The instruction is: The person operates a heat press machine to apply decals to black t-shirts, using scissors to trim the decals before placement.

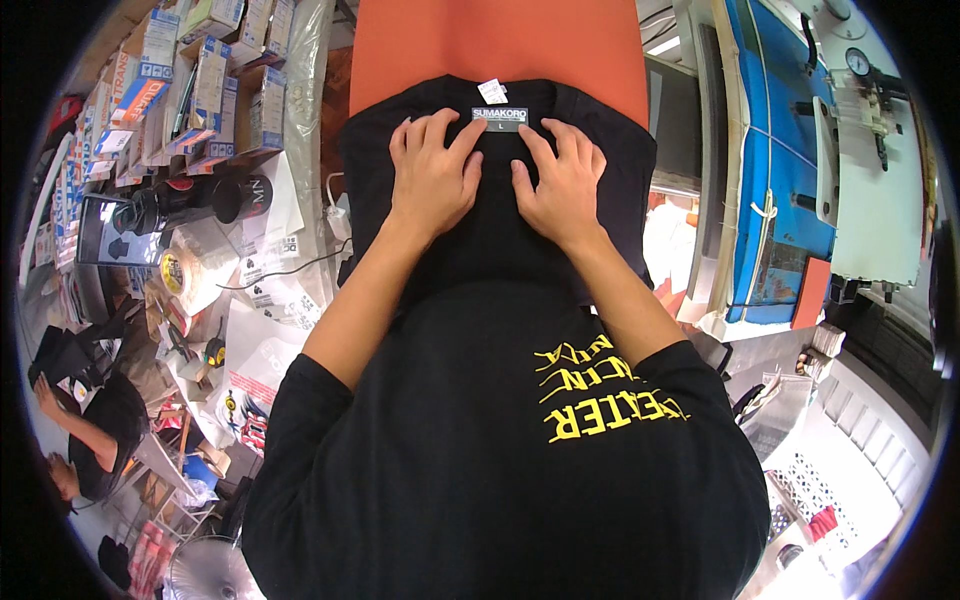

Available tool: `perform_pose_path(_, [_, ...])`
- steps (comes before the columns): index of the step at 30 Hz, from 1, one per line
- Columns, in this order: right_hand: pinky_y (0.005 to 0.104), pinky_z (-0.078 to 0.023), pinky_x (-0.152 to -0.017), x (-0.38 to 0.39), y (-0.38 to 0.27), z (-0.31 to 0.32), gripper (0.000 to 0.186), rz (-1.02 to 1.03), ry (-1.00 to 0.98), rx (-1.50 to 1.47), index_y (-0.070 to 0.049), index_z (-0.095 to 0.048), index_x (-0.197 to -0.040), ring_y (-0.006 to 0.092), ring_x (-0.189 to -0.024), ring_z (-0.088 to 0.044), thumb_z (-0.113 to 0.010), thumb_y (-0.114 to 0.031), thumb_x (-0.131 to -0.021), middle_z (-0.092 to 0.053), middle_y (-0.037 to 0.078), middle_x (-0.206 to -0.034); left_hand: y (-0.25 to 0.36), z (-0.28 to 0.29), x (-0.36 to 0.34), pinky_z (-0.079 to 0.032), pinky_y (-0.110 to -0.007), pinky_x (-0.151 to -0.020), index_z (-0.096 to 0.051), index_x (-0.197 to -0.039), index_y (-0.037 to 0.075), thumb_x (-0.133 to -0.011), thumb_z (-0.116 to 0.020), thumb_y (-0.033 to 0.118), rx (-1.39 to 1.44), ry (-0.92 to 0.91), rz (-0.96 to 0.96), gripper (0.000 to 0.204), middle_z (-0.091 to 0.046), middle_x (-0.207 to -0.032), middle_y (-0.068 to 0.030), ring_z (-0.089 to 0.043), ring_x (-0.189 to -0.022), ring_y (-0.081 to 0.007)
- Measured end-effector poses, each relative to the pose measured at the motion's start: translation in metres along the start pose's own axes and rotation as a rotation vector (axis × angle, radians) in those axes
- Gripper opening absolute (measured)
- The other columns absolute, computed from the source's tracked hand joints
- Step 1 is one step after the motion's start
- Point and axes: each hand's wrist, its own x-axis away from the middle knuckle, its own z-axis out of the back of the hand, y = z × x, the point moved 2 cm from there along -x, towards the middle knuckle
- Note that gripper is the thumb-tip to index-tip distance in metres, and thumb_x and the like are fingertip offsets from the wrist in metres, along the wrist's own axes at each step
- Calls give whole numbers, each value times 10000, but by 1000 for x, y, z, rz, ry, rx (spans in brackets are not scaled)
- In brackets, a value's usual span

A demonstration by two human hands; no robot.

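A black T-shirt (500, 250) lies spread over an orange pad (500, 45) in front of me, its collar pointing away. A small dark neck label (499, 118) with a white tag behind it sits at the collar. My left hand (432, 175) rests flat on the fabric just left of the label, fingers spread, index tip touching the label's edge. My right hand (562, 180) presses flat on the shirt just right of the label. Both hands hold nothing.
A cluttered table on the left carries stacked boxes (200, 85), a black bottle (205, 200), a tape roll (172, 270) and papers. A blue and white machine (800, 160) stands on the right. Another person (90, 440) sits at lower left.
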Motion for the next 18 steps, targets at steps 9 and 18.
perform_pose_path(9, [362,-503,-862,-39,38,115,239,-257,93,-148,-82,-718,-948,272,-936,-670,-718,-271,-801,-695,103,-953,-15,29,-34,-375,-475,-954,-699,-985,147,-773,-644,81,149,337,159,228,-583,-1135,-74,-521,-1110,-301])
perform_pose_path(18, [528,-431,-962,111,271,350,670,-1000,181,625,26,-647,-1174,486,-1079,-574,-331,-539,-1001,-637,283,-1166,-110,80,175,-484,-359,-828,-670,-969,-10,-936,-594,131,192,305,696,163,-673,-939,-161,-644,-884,-303])
